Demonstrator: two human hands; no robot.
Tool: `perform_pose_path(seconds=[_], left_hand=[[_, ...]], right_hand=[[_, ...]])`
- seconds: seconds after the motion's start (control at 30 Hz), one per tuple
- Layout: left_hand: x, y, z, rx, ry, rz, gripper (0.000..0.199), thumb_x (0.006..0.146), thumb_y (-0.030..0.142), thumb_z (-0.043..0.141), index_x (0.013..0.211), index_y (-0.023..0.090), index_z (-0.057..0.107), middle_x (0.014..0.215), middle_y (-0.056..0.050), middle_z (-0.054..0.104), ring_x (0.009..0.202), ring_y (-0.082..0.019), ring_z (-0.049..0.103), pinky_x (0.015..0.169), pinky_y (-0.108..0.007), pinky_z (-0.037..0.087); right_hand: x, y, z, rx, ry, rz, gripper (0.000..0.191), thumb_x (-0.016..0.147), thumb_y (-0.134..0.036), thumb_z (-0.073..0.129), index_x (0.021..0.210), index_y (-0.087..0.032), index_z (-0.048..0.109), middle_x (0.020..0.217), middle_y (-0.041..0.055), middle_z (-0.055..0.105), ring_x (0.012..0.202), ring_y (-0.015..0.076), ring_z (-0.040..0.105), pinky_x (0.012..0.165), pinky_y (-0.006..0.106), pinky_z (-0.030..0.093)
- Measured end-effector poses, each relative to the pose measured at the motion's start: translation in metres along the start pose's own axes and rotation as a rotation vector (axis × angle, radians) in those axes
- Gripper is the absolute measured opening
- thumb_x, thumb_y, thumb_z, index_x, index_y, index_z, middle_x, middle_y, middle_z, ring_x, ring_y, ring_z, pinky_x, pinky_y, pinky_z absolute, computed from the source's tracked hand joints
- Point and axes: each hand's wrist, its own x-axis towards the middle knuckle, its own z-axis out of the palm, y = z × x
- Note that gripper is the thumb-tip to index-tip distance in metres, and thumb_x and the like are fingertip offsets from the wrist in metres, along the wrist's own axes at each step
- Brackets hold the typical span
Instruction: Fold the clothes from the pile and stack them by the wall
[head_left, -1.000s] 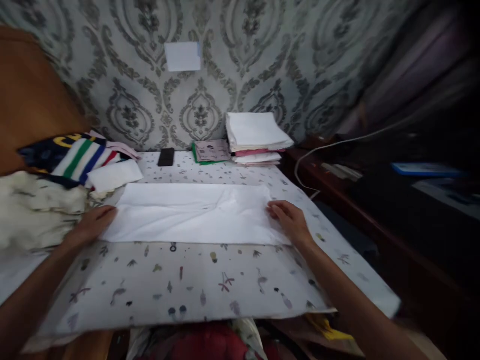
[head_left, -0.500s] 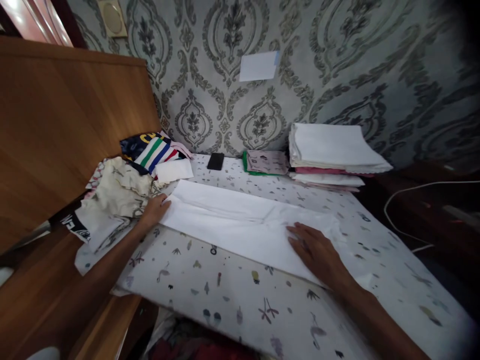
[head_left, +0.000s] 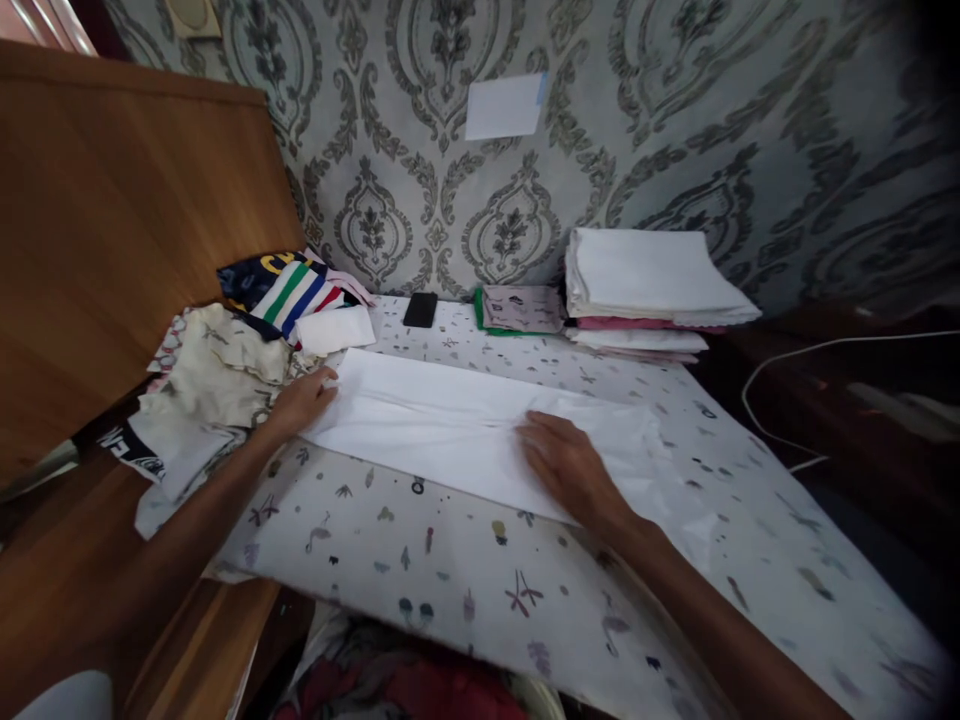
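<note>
Tabletop [head_left: 360, 545]: folded stack [head_left: 641, 272] at far edge, loose clothes [head_left: 217, 365] at left edge; your right hand [head_left: 568, 465] open on creased cloth [head_left: 427, 440], left hand [head_left: 301, 402] grip unclear.

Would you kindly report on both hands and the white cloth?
Left hand at left end of white cloth; right hand over it; cloth creased; folded stack behind.

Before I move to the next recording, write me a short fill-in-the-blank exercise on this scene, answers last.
The cloth under the right hand is ____ in colour.
Of the cloth's two ends, left and right, the left hand is at the ____.
The layer beneath the printed bundle is coloured ____.
The bundle's tall neighbouring stack is on its ____ side.

Missing words: white; left; green; right.
</note>
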Motion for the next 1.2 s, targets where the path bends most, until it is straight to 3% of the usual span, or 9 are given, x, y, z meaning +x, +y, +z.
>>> perform_pose_path(seconds=[0.17, 0.27, 0.37, 0.47, 0.6, 0.67, 0.83, 1.07, 1.2], left_hand=[[0.005, 0.013, -0.008, 0.185, -0.071, 0.193, 0.027, 0.089, 0.024, 0.046, 0.109, 0.027, 0.064, 0.111, -0.007, 0.059, 0.104, -0.026, 0.060, 0.079, -0.035, 0.045], [0.009, 0.011, -0.009, 0.135, -0.076, 0.259, 0.018, 0.087, 0.024, 0.045, 0.092, 0.022, 0.062, 0.106, -0.008, 0.058, 0.105, -0.027, 0.058, 0.081, -0.036, 0.046], [0.011, 0.002, -0.013, -0.092, -0.068, 0.318, 0.015, 0.085, 0.030, 0.046, 0.082, 0.021, 0.057, 0.098, -0.007, 0.059, 0.097, -0.024, 0.057, 0.081, -0.035, 0.046], [0.010, -0.004, -0.020, -0.436, -0.107, 0.228, 0.022, 0.083, 0.041, 0.048, 0.080, 0.021, 0.054, 0.083, -0.003, 0.057, 0.076, -0.018, 0.053, 0.069, -0.030, 0.044], [0.012, -0.003, -0.021, -0.730, -0.092, -0.057, 0.026, 0.078, 0.048, 0.051, 0.078, 0.022, 0.049, 0.065, 0.003, 0.045, 0.059, -0.014, 0.044, 0.053, -0.025, 0.034], [0.015, -0.001, -0.015, -0.652, -0.034, -0.116, 0.022, 0.078, 0.044, 0.050, 0.077, 0.022, 0.048, 0.064, 0.003, 0.046, 0.060, -0.015, 0.046, 0.053, -0.025, 0.034], [0.026, 0.001, 0.003, -0.172, 0.088, -0.058, 0.013, 0.083, 0.030, 0.049, 0.073, 0.022, 0.050, 0.072, -0.003, 0.059, 0.080, -0.022, 0.058, 0.074, -0.031, 0.043], [0.024, -0.001, 0.002, -0.127, 0.074, -0.060, 0.027, 0.093, 0.041, 0.041, 0.079, 0.021, 0.054, 0.081, -0.007, 0.066, 0.083, -0.024, 0.062, 0.074, -0.032, 0.043], [0.010, -0.001, -0.006, -0.094, -0.031, -0.058, 0.027, 0.090, 0.042, 0.050, 0.103, 0.021, 0.058, 0.078, -0.003, 0.065, 0.077, -0.024, 0.063, 0.068, -0.031, 0.043]], right_hand=[[0.051, -0.046, 0.023, 0.156, -0.129, -0.024, 0.029, 0.096, -0.025, 0.044, 0.110, -0.016, 0.068, 0.127, 0.0155, 0.065, 0.120, 0.0293, 0.057, 0.102, 0.049, 0.048], [0.064, -0.055, 0.036, 0.206, -0.135, 0.031, 0.021, 0.092, -0.018, 0.047, 0.099, -0.016, 0.066, 0.109, 0.0139, 0.068, 0.106, 0.0276, 0.059, 0.094, 0.045, 0.050], [0.064, -0.052, 0.042, 0.288, -0.073, 0.075, 0.015, 0.090, -0.015, 0.046, 0.088, -0.019, 0.061, 0.098, 0.0108, 0.066, 0.097, 0.0253, 0.057, 0.087, 0.041, 0.050], [0.062, -0.044, 0.044, 0.395, -0.037, 0.097, 0.011, 0.089, -0.017, 0.047, 0.084, -0.021, 0.057, 0.098, 0.0084, 0.065, 0.095, 0.0236, 0.057, 0.084, 0.039, 0.049], [0.062, -0.038, 0.048, 0.482, -0.019, 0.140, 0.011, 0.090, -0.023, 0.046, 0.087, -0.022, 0.056, 0.096, 0.0067, 0.065, 0.091, 0.0224, 0.057, 0.080, 0.036, 0.048], [0.063, -0.038, 0.051, 0.487, -0.002, 0.144, 0.011, 0.090, -0.023, 0.046, 0.087, -0.023, 0.057, 0.095, 0.0065, 0.065, 0.090, 0.0224, 0.057, 0.080, 0.036, 0.048], [0.062, -0.041, 0.051, 0.419, 0.022, 0.136, 0.016, 0.090, -0.020, 0.044, 0.088, -0.022, 0.059, 0.095, 0.0076, 0.063, 0.093, 0.0241, 0.056, 0.084, 0.040, 0.048], [0.059, -0.044, 0.050, 0.377, 0.017, 0.126, 0.027, 0.093, -0.017, 0.039, 0.104, -0.019, 0.064, 0.105, 0.0112, 0.065, 0.105, 0.0274, 0.057, 0.095, 0.047, 0.049], [0.058, -0.046, 0.050, 0.346, 0.072, 0.041, 0.031, 0.096, -0.023, 0.041, 0.116, -0.020, 0.064, 0.120, 0.0139, 0.063, 0.115, 0.0297, 0.056, 0.098, 0.052, 0.048]])
